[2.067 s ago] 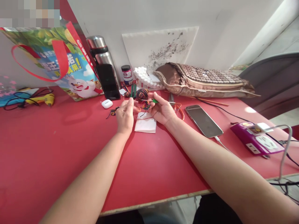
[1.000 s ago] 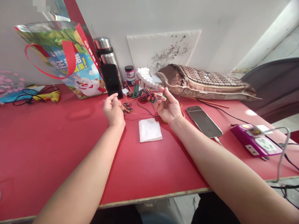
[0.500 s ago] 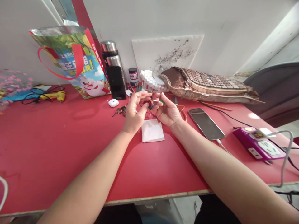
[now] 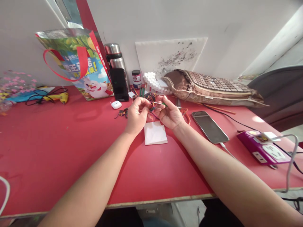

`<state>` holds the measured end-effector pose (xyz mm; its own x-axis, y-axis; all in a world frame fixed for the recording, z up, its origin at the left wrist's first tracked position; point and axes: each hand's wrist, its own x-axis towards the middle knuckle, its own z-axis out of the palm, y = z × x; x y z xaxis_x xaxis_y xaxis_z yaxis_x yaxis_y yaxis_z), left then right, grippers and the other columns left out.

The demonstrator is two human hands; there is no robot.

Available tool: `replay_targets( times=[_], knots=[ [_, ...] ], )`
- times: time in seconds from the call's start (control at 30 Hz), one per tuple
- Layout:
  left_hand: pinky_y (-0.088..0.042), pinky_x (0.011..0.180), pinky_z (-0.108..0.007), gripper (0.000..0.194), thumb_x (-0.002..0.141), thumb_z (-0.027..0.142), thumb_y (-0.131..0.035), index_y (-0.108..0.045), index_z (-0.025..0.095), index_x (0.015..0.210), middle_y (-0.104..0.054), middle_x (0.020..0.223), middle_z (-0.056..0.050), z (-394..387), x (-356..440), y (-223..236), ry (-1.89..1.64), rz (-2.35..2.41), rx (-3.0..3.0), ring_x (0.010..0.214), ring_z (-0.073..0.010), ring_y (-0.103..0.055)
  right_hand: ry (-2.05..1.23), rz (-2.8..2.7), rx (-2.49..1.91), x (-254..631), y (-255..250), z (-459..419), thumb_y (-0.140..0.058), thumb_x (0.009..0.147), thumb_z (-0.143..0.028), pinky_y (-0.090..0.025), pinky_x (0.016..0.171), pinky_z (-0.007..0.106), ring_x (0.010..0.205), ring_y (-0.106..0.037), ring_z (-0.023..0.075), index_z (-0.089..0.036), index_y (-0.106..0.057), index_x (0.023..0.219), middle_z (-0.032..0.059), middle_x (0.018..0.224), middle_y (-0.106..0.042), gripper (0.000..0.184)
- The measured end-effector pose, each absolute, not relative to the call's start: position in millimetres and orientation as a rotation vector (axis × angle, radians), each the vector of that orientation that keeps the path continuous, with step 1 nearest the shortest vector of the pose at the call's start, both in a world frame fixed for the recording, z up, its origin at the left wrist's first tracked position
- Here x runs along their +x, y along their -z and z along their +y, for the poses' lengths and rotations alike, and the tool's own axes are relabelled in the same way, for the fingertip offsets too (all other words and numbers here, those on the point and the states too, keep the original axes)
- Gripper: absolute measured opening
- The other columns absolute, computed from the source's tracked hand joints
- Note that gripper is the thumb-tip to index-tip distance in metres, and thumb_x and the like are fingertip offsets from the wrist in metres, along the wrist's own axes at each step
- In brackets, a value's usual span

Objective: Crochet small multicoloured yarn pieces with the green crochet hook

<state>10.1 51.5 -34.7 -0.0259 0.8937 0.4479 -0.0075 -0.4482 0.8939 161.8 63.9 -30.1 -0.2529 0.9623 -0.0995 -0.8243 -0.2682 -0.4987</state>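
Observation:
My left hand (image 4: pixel 137 116) is closed in a pinch on a small piece of multicoloured crochet work (image 4: pixel 151 107), which its fingers partly cover. A thin metal crochet hook (image 4: pixel 157 103) with a green handle is gripped by my right hand (image 4: pixel 172 116), its tip pointing left at the yarn piece. Just behind the hands rests a dark multicoloured ball of yarn (image 4: pixel 151 96). More yarn in the same colours (image 4: pixel 123 112) lies left of my left hand. Below the hands, a square white paper pad (image 4: pixel 155 133) lies on the red table (image 4: pixel 94 151).
At the back left stand a printed bag (image 4: pixel 78 63), a steel flask (image 4: pixel 115 56) and an upright black phone (image 4: pixel 118 84). A white earbud case (image 4: pixel 116 104) lies before them. To the right are a flat phone (image 4: pixel 209 126), a brown cushion (image 4: pixel 213 88) and a purple power strip (image 4: pixel 265 148).
The raised fingers of my left hand have come down and closed on the yarn piece. More of the yarn ball behind shows. The view has shifted slightly.

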Motion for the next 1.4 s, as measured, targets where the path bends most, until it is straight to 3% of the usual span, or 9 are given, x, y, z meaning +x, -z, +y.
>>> replay_targets(
  times=[0.13,0.27,0.4,0.5,0.6,0.73,1.03,1.23,1.4],
  knots=[
    [-0.061,0.068,-0.029,0.016,0.088,0.01,-0.071,-0.072,0.021,0.076,-0.07,0.089,-0.002,54,10,38,-1.611,1.031,1.566,0.072,-0.0149,-0.068,-1.81,-0.393,-0.476,158,29,62,-0.069,0.106,-0.019,-0.052,0.055,0.012,0.051,-0.053,0.0023,-0.016,-0.075,0.084,-0.0043,0.067,-0.067,0.023],
    [-0.062,0.076,-0.03,0.019,0.081,0.004,-0.072,-0.075,0.021,0.073,-0.073,0.083,-0.002,56,10,41,-1.627,1.116,1.389,0.077,-0.0162,-0.07,-1.806,-0.409,-0.523,153,29,60,-0.065,0.107,-0.018,-0.053,0.054,0.013,0.05,-0.054,0.0033,-0.015,-0.077,0.084,-0.0032,0.064,-0.069,0.027],
    [-0.063,0.078,-0.032,0.014,0.081,0.009,-0.076,-0.083,0.02,0.085,-0.082,0.089,-0.004,57,10,43,-1.582,1.116,1.27,0.079,-0.0176,-0.074,-1.797,-0.469,-0.565,152,30,59,-0.066,0.109,-0.032,-0.059,0.059,0.017,0.053,-0.06,0.0062,-0.014,-0.079,0.085,-0.0006,0.066,-0.072,0.032],
    [-0.063,0.076,-0.032,0.013,0.08,0.015,-0.077,-0.086,0.019,0.09,-0.085,0.092,-0.007,57,10,42,-1.537,1.066,1.175,0.08,-0.0178,-0.076,-1.811,-0.492,-0.59,153,29,58,-0.055,0.114,-0.041,-0.063,0.062,0.021,0.056,-0.066,0.0094,-0.013,-0.079,0.089,0.0027,0.069,-0.075,0.045],
    [-0.06,0.072,-0.028,0.013,0.075,0.019,-0.08,-0.086,0.017,0.087,-0.085,0.089,-0.008,57,10,40,-1.5,1.006,1.088,0.077,-0.016,-0.074,-1.83,-0.503,-0.583,152,28,58,-0.039,0.119,-0.039,-0.062,0.06,0.021,0.056,-0.068,0.01,-0.013,-0.079,0.096,0.0031,0.07,-0.076,0.053],
    [-0.057,0.07,-0.026,0.014,0.068,0.021,-0.083,-0.086,0.016,0.082,-0.083,0.082,-0.007,56,12,36,-1.468,0.941,1.017,0.07,-0.0137,-0.071,-1.827,-0.497,-0.547,150,29,59,-0.032,0.12,-0.04,-0.061,0.059,0.02,0.055,-0.067,0.0101,-0.014,-0.077,0.104,0.0018,0.069,-0.075,0.054],
    [-0.044,0.06,-0.018,0.019,0.069,0.004,-0.082,-0.088,0.015,0.084,-0.082,0.083,-0.006,54,14,26,-1.39,0.822,0.798,0.065,-0.007,-0.062,-1.714,-0.4,-0.529,147,35,67,-0.045,0.119,-0.039,-0.063,0.065,0.018,0.056,-0.066,0.0071,-0.015,-0.077,0.1,-0.0017,0.067,-0.069,0.044],
    [-0.039,0.053,-0.016,0.015,0.077,0.001,-0.079,-0.087,0.012,0.083,-0.078,0.078,-0.005,56,14,26,-1.366,0.845,0.682,0.055,-0.0034,-0.053,-1.625,-0.522,-0.548,144,44,69,-0.066,0.109,-0.049,-0.063,0.065,0.02,0.057,-0.065,0.007,-0.019,-0.077,0.104,-0.0046,0.069,-0.068,0.033],
    [-0.036,0.05,-0.015,0.011,0.085,0.004,-0.079,-0.085,0.012,0.079,-0.071,0.069,-0.003,56,13,26,-1.351,0.81,0.659,0.051,-0.003,-0.049,-1.53,-0.723,-0.594,144,51,67,-0.084,0.089,-0.066,-0.058,0.063,0.024,0.06,-0.064,0.0092,-0.019,-0.079,0.109,-0.0034,0.073,-0.07,0.052]
  ],
)
